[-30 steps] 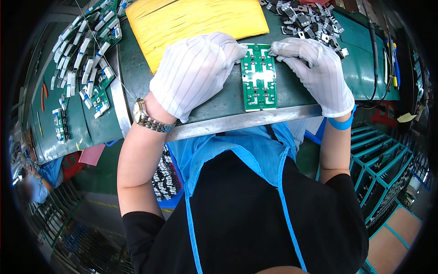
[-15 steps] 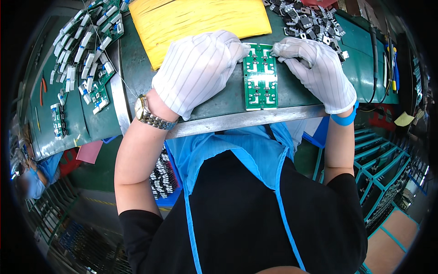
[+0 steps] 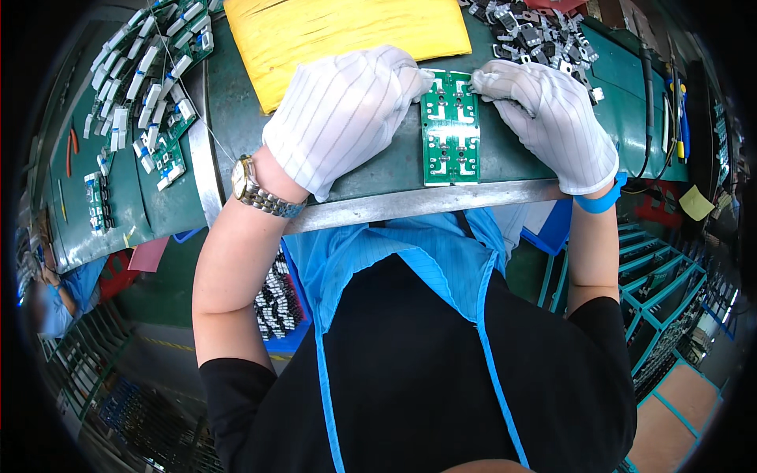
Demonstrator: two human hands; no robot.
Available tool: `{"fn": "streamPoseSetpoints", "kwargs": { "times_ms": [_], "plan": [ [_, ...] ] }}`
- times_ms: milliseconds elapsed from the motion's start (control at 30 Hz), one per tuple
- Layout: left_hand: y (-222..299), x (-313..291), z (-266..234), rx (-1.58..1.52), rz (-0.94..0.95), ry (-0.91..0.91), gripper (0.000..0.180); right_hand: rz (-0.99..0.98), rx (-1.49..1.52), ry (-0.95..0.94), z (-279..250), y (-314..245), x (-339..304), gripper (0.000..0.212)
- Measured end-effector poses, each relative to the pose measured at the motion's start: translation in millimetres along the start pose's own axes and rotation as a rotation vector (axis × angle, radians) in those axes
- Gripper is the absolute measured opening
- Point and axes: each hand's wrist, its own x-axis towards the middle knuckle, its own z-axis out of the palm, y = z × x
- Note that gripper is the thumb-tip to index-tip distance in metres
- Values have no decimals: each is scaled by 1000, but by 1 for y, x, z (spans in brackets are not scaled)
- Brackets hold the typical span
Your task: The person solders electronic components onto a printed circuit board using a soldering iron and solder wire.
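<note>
Lying flat on the green table (image 3: pixel 378 169), upper middle of the frame: green circuit board (image 3: pixel 450 128). Left hand (image 3: pixel 344 118), gloved, fingers curled, touching its left top corner. Right hand (image 3: pixel 552 118) pinching its right top corner. Yellow sheet (image 3: pixel 331 31) above.

Head camera looks steeply down, close over workbench (image 3: pixel 236 118).

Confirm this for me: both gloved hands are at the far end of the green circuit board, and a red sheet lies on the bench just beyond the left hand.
One detail is off: the sheet is yellow, not red, as the head view shows. The rest holds: the left hand and right hand, both gloved, meet at the far end of the green circuit board, and the sheet lies just beyond the left hand.
</note>
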Motion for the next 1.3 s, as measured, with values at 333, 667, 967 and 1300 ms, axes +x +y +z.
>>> {"fn": "streamPoseSetpoints", "kwargs": {
  "times_ms": [333, 667, 967, 1300],
  "plan": [
    [1, -1, 1, 7, 1, 44, 18, 80, -34, 81, 6, -13, -3, 21],
    [-3, -2, 7, -2, 48, 90, 19, 26, -114, 118, 6, -10, -3, 24],
    [-3, -4, 10, -27, 51, 116, 22, -27, -104, 135, 8, -7, -5, 27],
    [-4, -6, 10, 22, 57, 147, 22, 71, -94, 57, 4, -16, 2, 26]
  ]
}}
